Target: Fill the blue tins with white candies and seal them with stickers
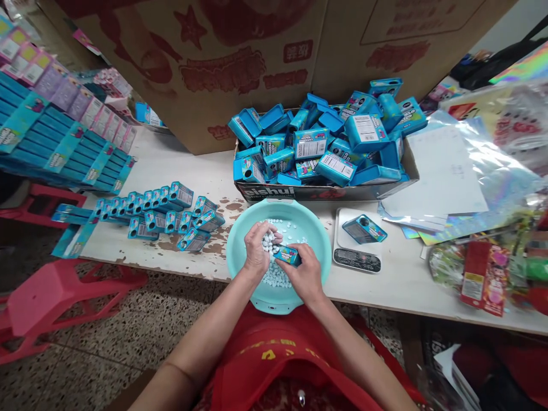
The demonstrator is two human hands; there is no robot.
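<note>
A turquoise basin [242, 279] stands at the table's front edge, with many small pale candies [277, 277] in its bottom. Over it, my left hand [257, 248] is cupped around a heap of the same candies, fingers curled at the tin's open end. My right hand [307, 270] grips a small blue candy tin [287, 255], tilted on its side with its end toward the left palm. On a white kitchen scale [357, 258], right of the basin, lies another blue tin [365, 228].
An open carton [317, 193] full of blue tins sits behind the basin, against a big cardboard box [257, 68]. Several tins [171, 214] stand in rows on the left. Stacked display boxes [55, 137], plastic bags [505, 120] and a red stool [47, 297] are around.
</note>
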